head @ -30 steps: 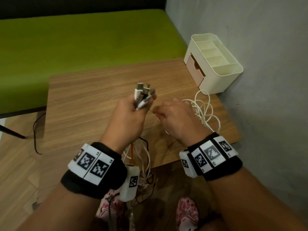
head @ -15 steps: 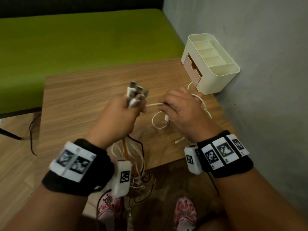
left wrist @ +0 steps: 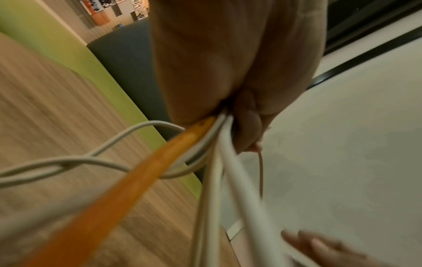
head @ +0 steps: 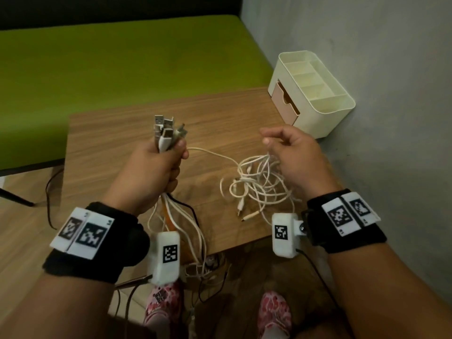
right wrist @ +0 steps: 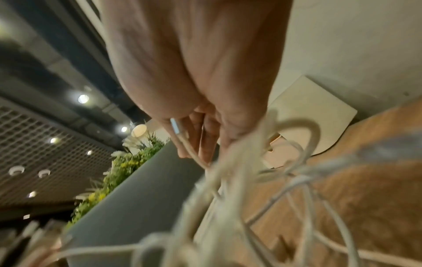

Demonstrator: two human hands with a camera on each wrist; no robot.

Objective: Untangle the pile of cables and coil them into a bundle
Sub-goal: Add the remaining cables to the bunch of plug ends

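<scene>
Head view puts the untangling mid-way: left hand (head: 156, 167), fingers clamped round the gathered cables (head: 168, 216), plugs (head: 165, 130) pointing upright toward 12 o'clock, while at 3 o'clock right hand (head: 291, 152), fingers pinching a strand, must next lift it free of the white tangle (head: 259, 184) on the surface (head: 117, 143).

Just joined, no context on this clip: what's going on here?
A person is sorting a cable tangle at a wooden table. The left hand grips a bunch of cables with the plugs sticking up; the loose lengths, one orange, hang off the table's near edge. The right hand holds strands of a white tangle and lifts them, the rest lying on the table. One white cable runs between the hands. Nothing is coiled yet. A cream organizer stands by the wall.
</scene>
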